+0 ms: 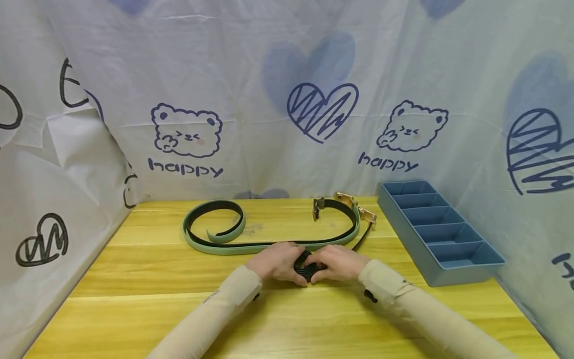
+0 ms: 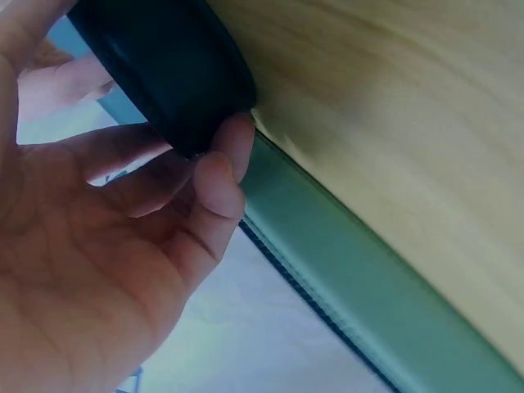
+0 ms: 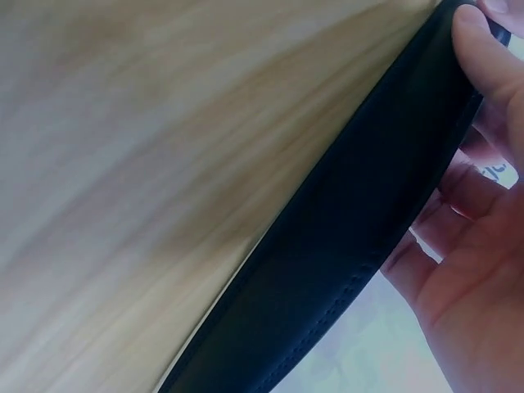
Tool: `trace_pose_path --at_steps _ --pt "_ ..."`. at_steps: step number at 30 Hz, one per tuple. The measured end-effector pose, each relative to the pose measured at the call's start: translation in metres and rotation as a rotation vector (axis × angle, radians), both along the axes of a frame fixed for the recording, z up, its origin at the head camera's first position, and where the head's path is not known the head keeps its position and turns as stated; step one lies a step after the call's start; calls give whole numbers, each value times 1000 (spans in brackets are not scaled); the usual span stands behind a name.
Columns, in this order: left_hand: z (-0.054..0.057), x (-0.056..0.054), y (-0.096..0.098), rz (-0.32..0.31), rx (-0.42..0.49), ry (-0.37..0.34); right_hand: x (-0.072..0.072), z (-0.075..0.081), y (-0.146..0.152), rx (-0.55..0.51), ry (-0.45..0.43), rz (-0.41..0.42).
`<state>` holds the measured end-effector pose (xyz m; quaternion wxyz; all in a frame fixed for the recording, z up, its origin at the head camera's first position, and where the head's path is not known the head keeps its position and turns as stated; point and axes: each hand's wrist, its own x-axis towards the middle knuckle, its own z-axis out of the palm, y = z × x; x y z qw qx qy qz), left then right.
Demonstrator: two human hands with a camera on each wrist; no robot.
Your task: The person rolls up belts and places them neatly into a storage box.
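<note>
Both hands are around a coiled black belt [image 1: 307, 271] on the wooden table. My left hand [image 1: 279, 263] holds the left side of the coil; in the left wrist view its fingertips pinch the lower edge of the dark roll [image 2: 168, 70]. From the right, my right hand [image 1: 339, 262] grips the coil, and the right wrist view shows the thumb pressed on the dark stitched strap [image 3: 344, 221]. The strap's free length runs from behind the right hand up to a gold buckle [image 1: 367, 217]. Just behind the hands stretches a green belt [image 1: 242, 249] with a black inner side.
The green belt's left end curls into a loop, and its right end bends round near more metal buckles [image 1: 344, 198]. A blue-grey tray [image 1: 414, 239] divided into several compartments stands at the right. Printed white cloth [image 1: 255, 134] hangs behind the table.
</note>
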<state>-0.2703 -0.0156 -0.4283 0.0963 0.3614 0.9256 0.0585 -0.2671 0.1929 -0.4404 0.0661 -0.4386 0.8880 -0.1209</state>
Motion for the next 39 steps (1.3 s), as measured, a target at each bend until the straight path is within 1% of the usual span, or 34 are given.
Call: trace_pose_path --at_steps 5,8,11,16,21,25,31,35,39 --pt "-2 4 4 58 20 42 -1 0 -1 -5 40 26" --pt "-3 5 7 63 32 60 -1 -1 -1 -8 43 24" --pt "-3 4 6 55 27 44 -2 -1 1 -12 32 24" --pt "-2 1 2 44 39 -22 -2 -1 4 4 18 -5" --pt "-1 -1 0 40 58 -70 -2 -1 3 18 47 -16" --pt "1 0 1 51 41 -63 -2 1 0 15 81 -14" --pt "3 4 4 89 43 -32 -3 0 -3 8 79 -4" --pt "3 4 6 87 26 -30 -3 -2 -1 9 70 -9" --pt "2 0 3 66 8 -34 -4 -1 2 24 48 -30"
